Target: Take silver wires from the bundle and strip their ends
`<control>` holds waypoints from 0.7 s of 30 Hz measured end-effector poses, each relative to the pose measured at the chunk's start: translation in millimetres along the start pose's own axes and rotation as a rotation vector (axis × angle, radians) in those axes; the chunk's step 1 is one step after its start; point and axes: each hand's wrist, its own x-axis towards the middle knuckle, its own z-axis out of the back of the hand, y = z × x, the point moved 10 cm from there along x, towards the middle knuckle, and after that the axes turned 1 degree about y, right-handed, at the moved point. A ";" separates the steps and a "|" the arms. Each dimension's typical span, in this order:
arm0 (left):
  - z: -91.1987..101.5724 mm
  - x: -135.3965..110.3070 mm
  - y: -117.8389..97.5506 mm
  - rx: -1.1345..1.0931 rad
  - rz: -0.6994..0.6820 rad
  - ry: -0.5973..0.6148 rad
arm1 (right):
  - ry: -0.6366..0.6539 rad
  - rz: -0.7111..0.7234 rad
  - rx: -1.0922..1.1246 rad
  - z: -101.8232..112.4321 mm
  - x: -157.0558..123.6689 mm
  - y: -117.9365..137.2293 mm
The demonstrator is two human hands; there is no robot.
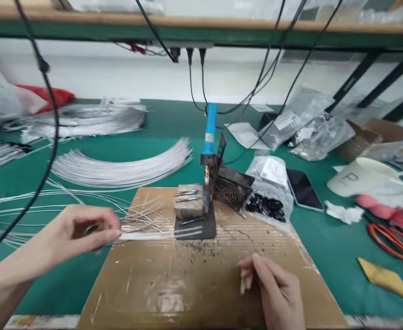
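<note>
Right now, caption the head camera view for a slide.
Left hand pinches white wires near a blue soldering iron; right hand rests on cardboard.

A green table (332, 247) carries the clutter. A dark phone (303, 189) lies flat, screen up, just beside a clear bag of small black parts (268, 204). To the right of the phone sits a crumpled tissue (342, 213), and beyond it a white cup (359, 176) lies on its side. Red scissors (394, 243) rest near the right edge, with a yellow scrap (382, 277) lying in front of them. Silvery plastic bags (300, 121) are heaped farther back, next to an open cardboard box (376, 135). A heap of loose silver wires (84, 117) lies far left, near a red bag (50, 96). A black cable (52, 137) hangs down from a shelf (222, 27) overhead.
</note>
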 end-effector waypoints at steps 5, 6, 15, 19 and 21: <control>-38.1 -25.6 -0.1 -0.055 0.023 0.027 | 0.297 0.017 0.013 -55.5 -8.1 10.8; -41.2 -26.0 -0.8 -0.057 0.030 0.013 | 0.351 0.026 0.025 -64.1 -10.4 12.2; -54.2 -22.8 3.7 -0.149 0.072 0.057 | 0.400 -0.029 0.033 -79.0 -15.3 10.9; -55.9 -22.2 8.5 -0.150 0.094 0.097 | 0.339 -0.009 0.002 -75.2 -12.4 13.8; -58.7 -22.2 9.7 -0.122 0.093 0.165 | 0.323 0.018 -0.023 -73.0 -10.9 14.3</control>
